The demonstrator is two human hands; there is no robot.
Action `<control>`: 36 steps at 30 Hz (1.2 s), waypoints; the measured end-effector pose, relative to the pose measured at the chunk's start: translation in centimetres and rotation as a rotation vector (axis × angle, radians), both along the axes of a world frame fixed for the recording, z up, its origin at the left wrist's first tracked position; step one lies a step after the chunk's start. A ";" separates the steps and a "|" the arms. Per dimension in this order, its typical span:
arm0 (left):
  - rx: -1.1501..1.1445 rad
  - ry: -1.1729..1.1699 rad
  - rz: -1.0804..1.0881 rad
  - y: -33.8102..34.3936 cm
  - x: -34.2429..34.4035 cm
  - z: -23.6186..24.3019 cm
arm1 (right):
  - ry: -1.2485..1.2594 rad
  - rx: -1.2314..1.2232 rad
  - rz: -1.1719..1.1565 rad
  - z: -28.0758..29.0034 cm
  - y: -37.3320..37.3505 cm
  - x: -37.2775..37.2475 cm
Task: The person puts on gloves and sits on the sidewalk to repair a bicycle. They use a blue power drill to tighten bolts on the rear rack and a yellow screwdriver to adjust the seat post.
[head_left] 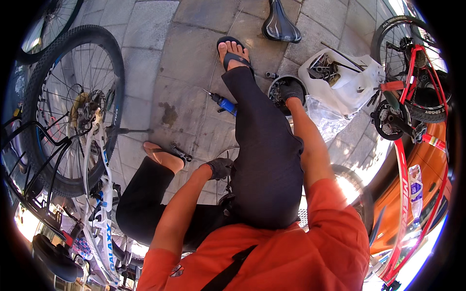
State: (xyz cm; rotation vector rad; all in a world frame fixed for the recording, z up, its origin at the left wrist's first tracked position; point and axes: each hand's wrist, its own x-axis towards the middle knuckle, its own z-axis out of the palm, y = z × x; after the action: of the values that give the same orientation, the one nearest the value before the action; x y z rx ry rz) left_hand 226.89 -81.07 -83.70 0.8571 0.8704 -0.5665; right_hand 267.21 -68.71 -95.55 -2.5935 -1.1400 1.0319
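My right hand (pixel 291 90), in a dark glove, reaches down into a round tub (pixel 270 95) that holds small dark parts. Its fingers point into the tub, and their tips are hidden. Beside my knee is my left hand (pixel 220 168), also gloved and curled closed, close to thin wheel spokes (pixel 221 189). My trouser leg covers what it may be gripping. A blue-bodied power tool (pixel 224 104) lies on the paving between my feet, partly behind my shin.
A white cut-open plastic container (pixel 357 87) with metal parts stands right of the tub. A black saddle (pixel 280 24) lies ahead. A white bicycle (pixel 103 218) stands at left, a red bicycle (pixel 402 194) at right beside an orange car (pixel 427 169).
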 end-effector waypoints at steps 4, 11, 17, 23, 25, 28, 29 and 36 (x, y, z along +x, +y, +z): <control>0.006 -0.194 -0.514 -2.4 3.7 3.2 | -0.014 0.014 0.039 -0.8 0.2 0.5; 0.021 -0.100 -0.601 -1.3 3.3 4.5 | -0.127 0.063 -0.053 1.8 -0.9 -0.3; -0.227 0.118 -0.616 -9.9 -10.4 0.3 | -0.223 0.072 -0.184 3.1 -5.7 -0.9; -0.079 -0.259 -0.744 -11.0 -12.5 -4.1 | -0.167 -0.023 -0.192 4.5 -5.8 -1.6; 0.038 -0.355 -0.936 -10.0 -11.5 -1.9 | -0.158 -0.084 -0.151 3.6 -6.1 -1.3; 0.072 -0.311 -0.973 -5.6 -8.4 4.0 | -0.132 -0.104 -0.103 3.5 -4.1 -1.6; -0.013 -0.156 -0.863 -3.9 -7.7 5.5 | -0.154 -0.107 -0.079 3.2 -3.6 -1.5; -0.033 0.190 -0.360 -2.0 -9.8 1.3 | -0.196 -0.199 0.137 2.4 -0.4 -3.2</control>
State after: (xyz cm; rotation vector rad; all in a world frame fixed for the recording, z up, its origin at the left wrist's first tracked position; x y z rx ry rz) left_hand 217.04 -83.12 -82.38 0.9473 0.8806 -0.9867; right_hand 263.98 -69.13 -93.18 -2.8605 -1.3393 0.9797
